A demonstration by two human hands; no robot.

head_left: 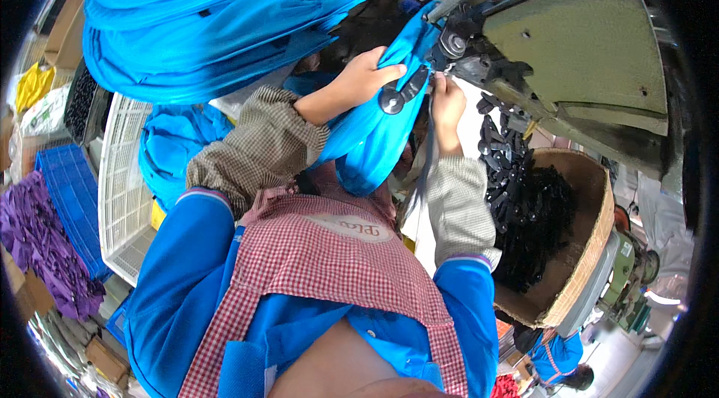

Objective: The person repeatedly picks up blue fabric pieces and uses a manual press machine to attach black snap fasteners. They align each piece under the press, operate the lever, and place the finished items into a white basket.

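The blue cloth (pixel 401 132) lies bunched right under the left hand (pixel 365 82), running up past the fingers to the machine and hanging down in folds toward the apron (pixel 341 244). The left hand is closed on this cloth, its thumb laid along the top and pointing toward the right hand, the other fingers mostly hidden. A black plastic piece (pixel 410 88) with a rounded end lies against the cloth just beyond the thumb tip. The right hand (pixel 449 104) is on the other side of the cloth, its fingertips raised close together beside the upper end of the black piece, just under the machine's working parts; whether they pinch anything is too small to tell. Both forearms wear checked sleeve covers (pixel 258 140). Above the right hand is the olive-green machine (pixel 577 53), with a round metal disc (pixel 452 44) at its near end. To the right of the right hand, loose black pieces (pixel 500 158) lie on a white surface (pixel 469 110), spreading down toward a cardboard box (pixel 588 272) filled with similar ones. On the left, a large stack of blue fabric (pixel 217 16) rises beyond the left forearm, and a white plastic crate (pixel 120 196) holds more blue fabric. Farther left are a blue basket (pixel 69 199) and a heap of purple cloth (pixel 45 237); at the lower right another person in blue (pixel 558 359) is partly visible.
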